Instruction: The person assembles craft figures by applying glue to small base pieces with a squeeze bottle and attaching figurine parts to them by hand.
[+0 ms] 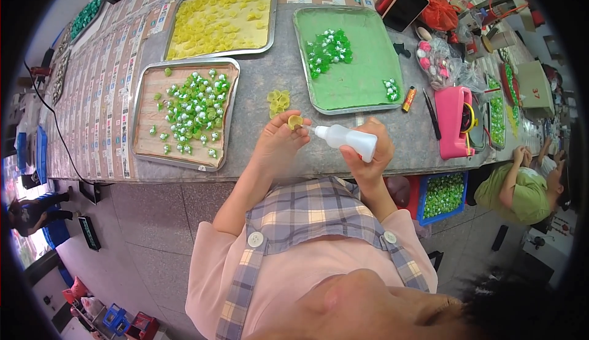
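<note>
Between the fingertips of my left hand (277,140) is a small yellow cup-shaped piece (295,121). My right hand (373,150) wraps round a white squeeze bottle (346,140), tilted so its thin nozzle points left, close to the yellow piece. Whether the tip touches it I cannot tell. Just beyond my left hand lies a small pile of yellow cup pieces (278,102). Left of that hand, a metal tray (145,136) holds many green and white ball-like pieces (195,107). Ahead of my right hand, a green-lined tray (362,76) bears clusters of green and white pieces (330,48).
A tray of yellow pieces (224,21) stands at the far left. On the right are a phone (405,8), a glue tube (409,99), a black pen-like tool (431,114) and a pink tape dispenser (453,122). A blue crate (422,208) sits below the table edge; another person (512,186) is at far right.
</note>
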`<state>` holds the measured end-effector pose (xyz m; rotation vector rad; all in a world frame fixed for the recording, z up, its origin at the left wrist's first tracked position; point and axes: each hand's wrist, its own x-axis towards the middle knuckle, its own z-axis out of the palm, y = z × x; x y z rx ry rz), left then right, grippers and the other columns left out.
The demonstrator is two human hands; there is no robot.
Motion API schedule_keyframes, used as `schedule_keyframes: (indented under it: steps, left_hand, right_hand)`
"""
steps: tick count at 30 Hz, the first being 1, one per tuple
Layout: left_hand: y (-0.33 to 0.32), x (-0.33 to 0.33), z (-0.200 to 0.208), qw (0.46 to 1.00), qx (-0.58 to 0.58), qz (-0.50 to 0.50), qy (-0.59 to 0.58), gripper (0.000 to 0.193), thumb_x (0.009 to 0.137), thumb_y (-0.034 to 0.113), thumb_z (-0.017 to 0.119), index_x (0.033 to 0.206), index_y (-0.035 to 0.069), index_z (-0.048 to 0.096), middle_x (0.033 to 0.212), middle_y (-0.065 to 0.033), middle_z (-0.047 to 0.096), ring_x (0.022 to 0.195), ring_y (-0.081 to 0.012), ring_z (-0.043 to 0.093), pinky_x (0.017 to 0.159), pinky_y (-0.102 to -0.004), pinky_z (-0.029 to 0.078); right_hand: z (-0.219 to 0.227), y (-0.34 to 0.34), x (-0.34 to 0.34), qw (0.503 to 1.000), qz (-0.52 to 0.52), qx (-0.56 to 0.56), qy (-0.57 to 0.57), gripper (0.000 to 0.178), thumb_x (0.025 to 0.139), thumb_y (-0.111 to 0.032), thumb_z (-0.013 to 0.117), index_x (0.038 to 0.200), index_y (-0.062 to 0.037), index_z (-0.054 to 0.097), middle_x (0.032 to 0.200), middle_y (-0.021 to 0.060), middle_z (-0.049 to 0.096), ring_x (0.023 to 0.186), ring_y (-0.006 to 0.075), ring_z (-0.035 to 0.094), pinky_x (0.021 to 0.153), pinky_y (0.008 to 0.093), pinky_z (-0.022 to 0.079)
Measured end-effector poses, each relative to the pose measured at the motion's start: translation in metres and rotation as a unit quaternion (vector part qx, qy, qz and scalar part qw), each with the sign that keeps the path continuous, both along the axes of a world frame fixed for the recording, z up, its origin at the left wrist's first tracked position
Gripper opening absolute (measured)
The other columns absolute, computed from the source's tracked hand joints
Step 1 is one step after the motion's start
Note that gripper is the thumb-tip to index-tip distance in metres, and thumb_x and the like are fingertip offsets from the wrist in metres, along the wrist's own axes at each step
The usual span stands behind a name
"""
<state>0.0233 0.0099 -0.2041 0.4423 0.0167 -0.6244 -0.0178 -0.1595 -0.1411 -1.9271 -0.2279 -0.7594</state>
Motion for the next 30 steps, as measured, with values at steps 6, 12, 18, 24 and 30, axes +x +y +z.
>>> schedule_keyframes:
  steps: [6,12,18,24,30]
  left_hand:
    - [-0.0007,-0.0002,0.0008,1.0,-0.018,-0.001,-0.008,0.03,0.077,0.019,0.057,0.104,0.008,0.048,0.099,-0.0099,0.052,0.084,-0.0158,0.054,0.073,-0.0266,0.049]
    - [-0.0018,0.0005,0.0023,1.0,-0.013,0.0,-0.025,0.031,0.078,0.019,0.056,0.104,0.007,0.046,0.102,-0.0097,0.049,0.084,-0.015,0.054,0.073,-0.0259,0.049]
    - [-0.0016,0.0004,0.0034,1.0,0.01,0.003,-0.007,0.031,0.078,0.02,0.055,0.104,0.006,0.046,0.1,-0.0086,0.048,0.084,-0.0139,0.053,0.072,-0.0252,0.049]
    - [-0.0026,-0.0008,0.0035,1.0,0.028,-0.003,0.006,0.034,0.075,0.022,0.06,0.103,0.005,0.048,0.096,-0.0038,0.052,0.081,-0.0139,0.054,0.074,-0.0293,0.045]
    - [-0.0021,-0.0006,0.0015,0.999,0.037,-0.007,0.015,0.035,0.075,0.022,0.06,0.103,0.005,0.048,0.094,-0.0032,0.053,0.081,-0.014,0.054,0.074,-0.0295,0.045]
  right_hand:
    - [0.0021,-0.0019,0.0012,0.999,-0.033,0.008,-0.006,0.03,0.059,-0.019,0.072,0.071,-0.0048,0.05,0.059,0.0067,0.051,0.048,0.0202,0.045,0.044,0.028,0.035]
    - [0.0007,-0.002,0.0032,1.0,-0.02,-0.023,-0.007,0.028,0.058,-0.017,0.072,0.071,-0.0055,0.05,0.059,0.0064,0.051,0.048,0.0198,0.045,0.044,0.0279,0.034]
    - [0.0019,0.0011,0.0047,1.0,-0.015,-0.01,0.001,0.029,0.058,-0.017,0.073,0.072,-0.0058,0.05,0.06,0.0062,0.051,0.049,0.0198,0.046,0.044,0.0283,0.035]
    - [-0.0014,0.0015,0.0071,1.0,-0.01,-0.016,0.0,0.029,0.058,-0.017,0.072,0.072,-0.0054,0.05,0.061,0.0064,0.052,0.05,0.0202,0.046,0.045,0.0284,0.035]
    - [-0.0005,-0.0002,0.0041,1.0,-0.013,-0.008,0.003,0.027,0.058,-0.017,0.072,0.071,-0.0053,0.05,0.06,0.0066,0.052,0.049,0.0199,0.045,0.044,0.0282,0.034]
